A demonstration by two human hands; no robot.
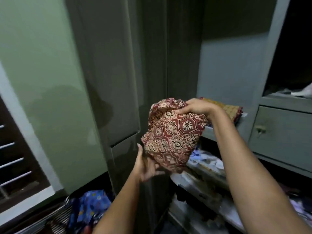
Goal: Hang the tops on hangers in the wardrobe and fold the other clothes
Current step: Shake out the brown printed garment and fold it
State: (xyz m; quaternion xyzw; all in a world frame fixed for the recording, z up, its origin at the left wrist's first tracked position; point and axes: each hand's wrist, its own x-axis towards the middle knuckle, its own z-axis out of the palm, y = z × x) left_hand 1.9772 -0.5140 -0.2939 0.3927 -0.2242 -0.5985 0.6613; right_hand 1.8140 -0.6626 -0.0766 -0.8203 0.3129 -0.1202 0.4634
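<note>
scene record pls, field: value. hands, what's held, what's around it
held item: red patterned cloth, bunched, in the air in front of the open wardrobe
right hand: grips the cloth's top edge
left hand: holds the cloth from below
shelf behind: yellow patterned cloth lying on it
lower shelves: mixed clothes, loose
drawer: closed, right of the shelves
floor area, lower left: blue printed cloth in a pile
hangers: none in view

head view looks down, close into wardrobe (233,68).
</note>
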